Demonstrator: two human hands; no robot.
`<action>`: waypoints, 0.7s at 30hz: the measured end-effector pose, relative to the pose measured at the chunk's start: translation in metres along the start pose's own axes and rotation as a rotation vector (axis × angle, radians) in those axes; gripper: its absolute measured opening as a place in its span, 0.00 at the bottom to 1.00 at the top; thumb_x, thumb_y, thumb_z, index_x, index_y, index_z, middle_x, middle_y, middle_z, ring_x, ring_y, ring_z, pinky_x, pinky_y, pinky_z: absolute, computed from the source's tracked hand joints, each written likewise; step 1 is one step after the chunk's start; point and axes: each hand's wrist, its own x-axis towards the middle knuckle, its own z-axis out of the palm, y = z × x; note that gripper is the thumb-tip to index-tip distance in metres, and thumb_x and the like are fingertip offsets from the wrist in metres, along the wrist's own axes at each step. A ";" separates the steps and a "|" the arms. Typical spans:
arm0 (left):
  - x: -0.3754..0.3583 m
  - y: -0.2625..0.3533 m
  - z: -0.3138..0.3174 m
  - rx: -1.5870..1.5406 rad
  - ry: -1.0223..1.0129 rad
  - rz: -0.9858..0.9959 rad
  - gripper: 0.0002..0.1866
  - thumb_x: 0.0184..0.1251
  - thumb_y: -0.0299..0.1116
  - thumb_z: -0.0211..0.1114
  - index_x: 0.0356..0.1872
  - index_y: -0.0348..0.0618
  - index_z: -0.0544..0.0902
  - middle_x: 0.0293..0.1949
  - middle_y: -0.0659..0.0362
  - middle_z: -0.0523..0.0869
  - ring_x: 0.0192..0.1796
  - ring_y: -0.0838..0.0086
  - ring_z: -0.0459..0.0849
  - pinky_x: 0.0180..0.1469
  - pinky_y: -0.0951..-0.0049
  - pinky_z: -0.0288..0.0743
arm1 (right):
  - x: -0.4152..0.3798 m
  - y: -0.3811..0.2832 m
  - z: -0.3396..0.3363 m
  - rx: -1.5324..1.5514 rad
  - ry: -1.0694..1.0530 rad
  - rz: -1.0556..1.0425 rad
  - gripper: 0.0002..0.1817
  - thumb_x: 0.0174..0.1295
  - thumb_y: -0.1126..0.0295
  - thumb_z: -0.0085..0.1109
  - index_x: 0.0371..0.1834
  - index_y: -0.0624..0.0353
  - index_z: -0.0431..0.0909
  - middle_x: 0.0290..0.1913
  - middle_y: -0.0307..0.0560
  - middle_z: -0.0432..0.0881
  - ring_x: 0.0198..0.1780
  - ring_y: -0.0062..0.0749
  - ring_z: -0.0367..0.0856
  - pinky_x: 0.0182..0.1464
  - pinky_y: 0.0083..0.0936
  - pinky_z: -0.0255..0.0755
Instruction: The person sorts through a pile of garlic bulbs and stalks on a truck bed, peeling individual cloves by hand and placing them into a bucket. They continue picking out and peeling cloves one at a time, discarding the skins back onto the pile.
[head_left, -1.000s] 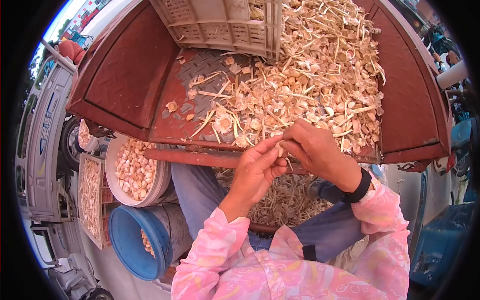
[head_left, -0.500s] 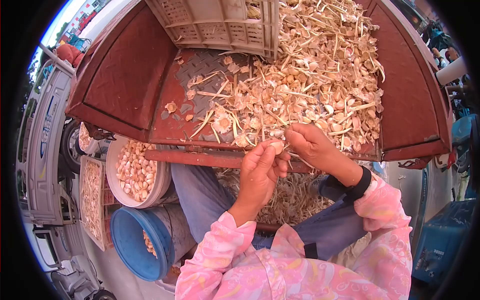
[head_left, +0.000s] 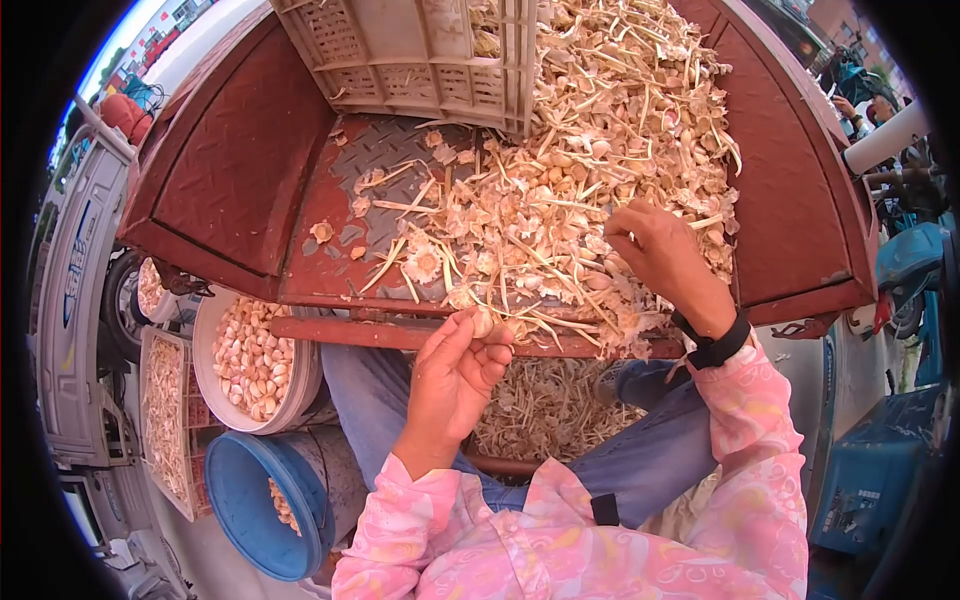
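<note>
My left hand [head_left: 455,375] is at the front edge of the red metal tray [head_left: 230,180], palm up, with a garlic clove [head_left: 482,322] pinched between thumb and fingers. My right hand [head_left: 665,250] is over the right part of the garlic heap [head_left: 590,170], its fingers bent downward and close together. Whether those fingers hold anything is hidden. The heap mixes pale cloves, dry skins and long stalks. Several stalks lie along the tray's front edge, between my hands.
A plastic crate [head_left: 410,60] stands tilted at the tray's back. To the left are a white bucket [head_left: 250,360] of cloves, a blue bucket [head_left: 265,500] with some cloves, and a crate of garlic pieces [head_left: 165,420]. Stalks and skins [head_left: 545,410] lie below the tray, between my legs.
My hands were together at the tray's front edge and have moved apart. My right hand has gone forward over the heap, while my left has shifted left with a clove. The view has shifted slightly.
</note>
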 end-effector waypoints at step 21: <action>0.040 -0.031 0.021 0.286 -0.038 -0.064 0.12 0.70 0.34 0.56 0.47 0.36 0.75 0.40 0.56 0.82 0.37 0.76 0.82 0.37 0.81 0.79 | -0.007 -0.052 0.007 0.259 -0.133 -0.279 0.10 0.55 0.69 0.60 0.37 0.57 0.72 0.32 0.48 0.71 0.36 0.45 0.77 0.32 0.37 0.71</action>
